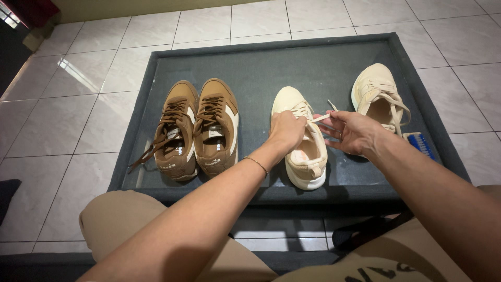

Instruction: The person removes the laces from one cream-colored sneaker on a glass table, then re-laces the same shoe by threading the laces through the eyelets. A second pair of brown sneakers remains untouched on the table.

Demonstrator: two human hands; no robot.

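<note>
Lace work mid-step on cream sneaker [305, 151], judged threading or tightening. Right hand [350, 131] closed in pinch on cream shoelace [319, 118], lace end held taut, aglet tip poking up past the fingers. Left hand [286, 130] closed too, fingertips pressed down at the eyelet rows on the sneaker's upper, right where the lace came out; whether pinching lace or just bracing tongue, could not tell. Thin bracelet [257, 164] on the left wrist.

Next move, judged: needed steady pull along the lace line with left hand bracing, or aiming the tip into the next eyelet; fine pinch control, no slack.

Held sneaker directly under the grip, on dark grey mat [261, 68]. Long axis ran roughly away from the person, toe pointed far side, heel nearest the knees, slight tilt of the heel to the right. Lace stretched short, left-to-right between both hands, rising a bit toward the right hand.

Outward from grip: second cream sneaker [377, 94] just beyond and right of the right hand, toe also away, laces loose. Blue brush [421, 144] right of the right wrist, at the mat edge. Pair of brown sneakers [198, 128] well left of the left hand, side by side, toes away, laces trailing. White tiled floor [62, 120] all around the mat.
</note>
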